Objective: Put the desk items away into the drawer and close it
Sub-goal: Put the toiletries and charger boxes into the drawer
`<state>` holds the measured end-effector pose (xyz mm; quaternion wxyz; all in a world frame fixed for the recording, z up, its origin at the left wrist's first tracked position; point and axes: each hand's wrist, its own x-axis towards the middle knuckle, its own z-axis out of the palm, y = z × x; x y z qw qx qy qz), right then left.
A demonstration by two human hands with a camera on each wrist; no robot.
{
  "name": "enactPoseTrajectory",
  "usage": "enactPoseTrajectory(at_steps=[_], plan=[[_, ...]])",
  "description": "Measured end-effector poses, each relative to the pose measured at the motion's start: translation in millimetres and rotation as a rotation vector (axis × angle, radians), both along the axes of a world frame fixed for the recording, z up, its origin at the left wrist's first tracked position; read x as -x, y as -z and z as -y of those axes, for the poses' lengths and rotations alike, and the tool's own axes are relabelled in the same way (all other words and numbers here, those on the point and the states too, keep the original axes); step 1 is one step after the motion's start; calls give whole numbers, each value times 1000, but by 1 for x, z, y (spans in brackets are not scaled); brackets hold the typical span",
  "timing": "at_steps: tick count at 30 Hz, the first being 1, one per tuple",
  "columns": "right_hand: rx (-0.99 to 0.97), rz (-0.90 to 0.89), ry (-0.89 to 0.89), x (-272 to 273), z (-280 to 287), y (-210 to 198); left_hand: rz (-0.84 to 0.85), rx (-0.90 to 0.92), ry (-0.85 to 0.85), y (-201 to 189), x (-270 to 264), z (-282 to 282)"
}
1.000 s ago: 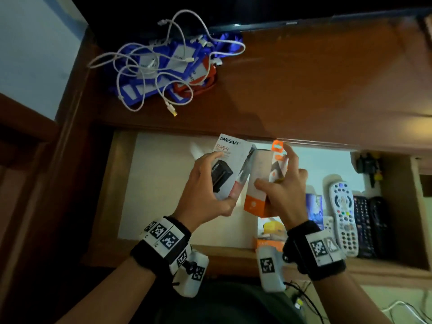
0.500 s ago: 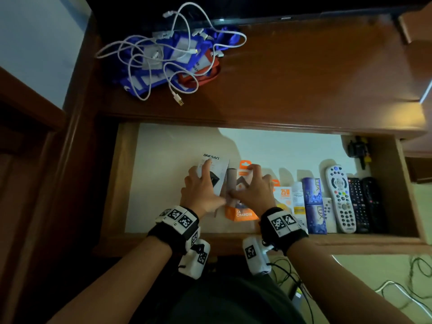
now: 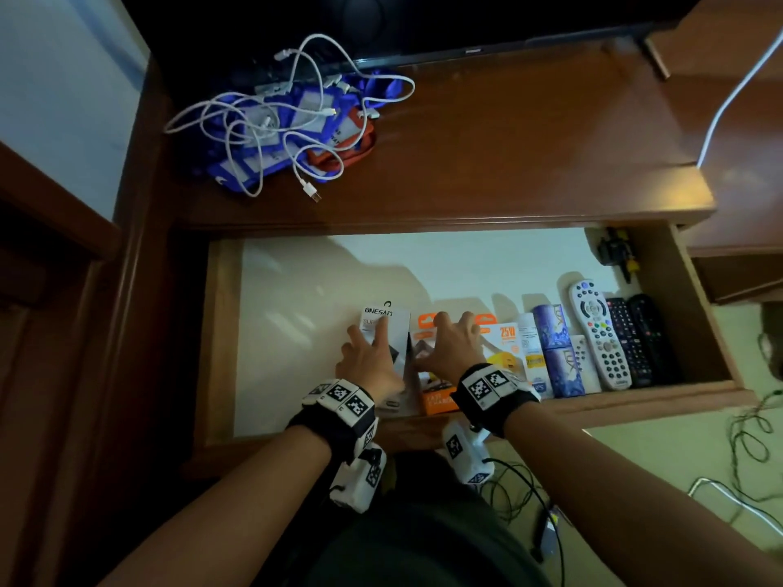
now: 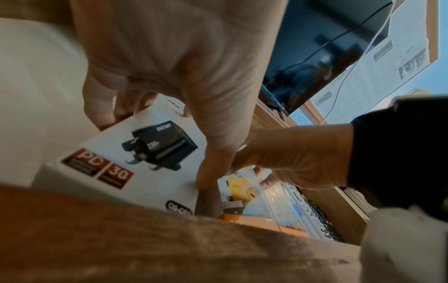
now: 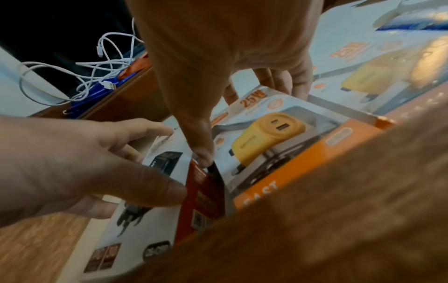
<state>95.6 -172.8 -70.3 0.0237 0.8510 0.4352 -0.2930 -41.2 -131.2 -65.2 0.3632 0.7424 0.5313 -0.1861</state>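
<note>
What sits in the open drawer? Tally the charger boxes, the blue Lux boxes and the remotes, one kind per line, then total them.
Charger boxes: 3
Blue Lux boxes: 2
Remotes: 4, the small white one half hidden
Total: 9

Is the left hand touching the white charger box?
Touching. Left wrist view: the left hand grips the white charger box, fingers over its far edge, thumb on its side.
</note>
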Motion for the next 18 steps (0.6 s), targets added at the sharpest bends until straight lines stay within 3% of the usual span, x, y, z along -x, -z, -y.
enactPoseTrajectory(at_steps=[6,10,13,18], plan=[[21,6,-80,-12,1,-9,11,51,31,0,5,6],[-64,-27,-2,-36,1,-19,48,117,26,2,3,8],[19,-55,10,-56,4,-23,54,152,3,3,0,6],[104,-111,-124,-69,9,-16,43,149,-67,2,-5,4]])
